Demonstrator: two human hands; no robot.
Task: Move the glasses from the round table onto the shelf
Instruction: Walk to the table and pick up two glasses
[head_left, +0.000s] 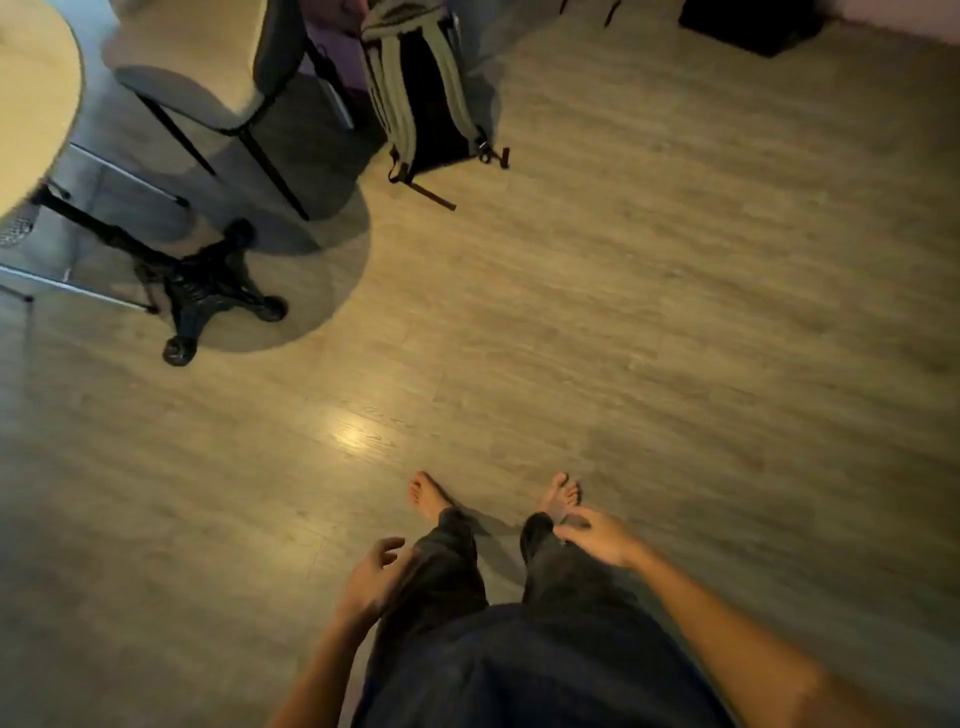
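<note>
Glasses are nowhere near either hand's loose, empty fingers (387, 551); probably light, slippery and breakable, they'd want gripping around the body.

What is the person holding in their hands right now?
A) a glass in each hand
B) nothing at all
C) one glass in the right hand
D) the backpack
B: the left hand and right hand hang open and empty above the floor.
</note>
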